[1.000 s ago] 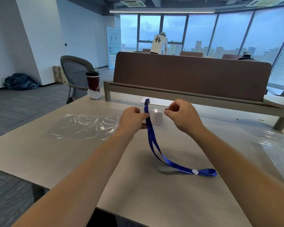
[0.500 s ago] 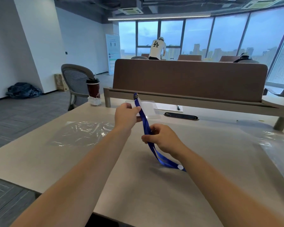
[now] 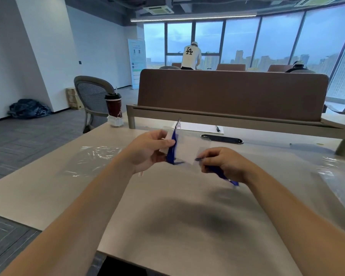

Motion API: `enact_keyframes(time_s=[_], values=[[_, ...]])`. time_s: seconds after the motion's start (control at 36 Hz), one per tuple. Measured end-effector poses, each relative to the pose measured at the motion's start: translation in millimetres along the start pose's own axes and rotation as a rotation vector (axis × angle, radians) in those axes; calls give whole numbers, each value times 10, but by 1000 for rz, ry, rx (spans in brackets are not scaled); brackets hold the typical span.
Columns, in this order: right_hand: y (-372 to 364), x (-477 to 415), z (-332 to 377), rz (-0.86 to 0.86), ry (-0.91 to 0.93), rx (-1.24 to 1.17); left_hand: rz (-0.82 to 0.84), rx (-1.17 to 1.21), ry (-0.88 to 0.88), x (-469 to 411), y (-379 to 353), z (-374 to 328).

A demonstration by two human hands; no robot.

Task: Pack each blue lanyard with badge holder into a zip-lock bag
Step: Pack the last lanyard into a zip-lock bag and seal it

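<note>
Both hands are up above the middle of the pale wooden table (image 3: 48,188) — the left hand (image 3: 147,150) pinches the blue fabric lanyard (image 3: 171,152) against its clear plastic badge holder (image 3: 189,148), and the right hand (image 3: 225,163) bunches the strap's tail. It looks like gathering for bagging; next comes a crinkled clear zip-lock bag (image 3: 94,158) near the left edge — its mouth needs opening.

Two bare forearms enter from the bottom edge, no sleeves in view up to the frame border. Left hand (image 3: 147,150) and right hand (image 3: 224,164) both bare: no gloves, rings, watch or wristband visible on the parts shown. Nails look short and plain on the left fingers (image 3: 165,143). Right fingers slightly motion-blurred, detail unclear. Rest of the body out of frame
</note>
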State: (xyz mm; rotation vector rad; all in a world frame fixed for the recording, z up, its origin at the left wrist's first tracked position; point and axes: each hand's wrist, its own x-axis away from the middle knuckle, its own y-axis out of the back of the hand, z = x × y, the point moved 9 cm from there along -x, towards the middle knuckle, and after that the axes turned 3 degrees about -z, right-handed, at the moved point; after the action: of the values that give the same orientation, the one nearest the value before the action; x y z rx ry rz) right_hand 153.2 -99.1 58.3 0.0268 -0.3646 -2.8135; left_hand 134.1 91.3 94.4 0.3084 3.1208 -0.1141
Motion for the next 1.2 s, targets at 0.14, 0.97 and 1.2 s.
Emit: enact_keyframes(time_s=[0.14,0.97,1.2], values=[[130,-35,172,-27,-9,28,48,-357,82,44,-84,192],[-461,61,109,-38,-71,216,-558,319,56,-145,258,586],[-464,121,-39,79,-97,146,-270,459,65,-99,148,372]])
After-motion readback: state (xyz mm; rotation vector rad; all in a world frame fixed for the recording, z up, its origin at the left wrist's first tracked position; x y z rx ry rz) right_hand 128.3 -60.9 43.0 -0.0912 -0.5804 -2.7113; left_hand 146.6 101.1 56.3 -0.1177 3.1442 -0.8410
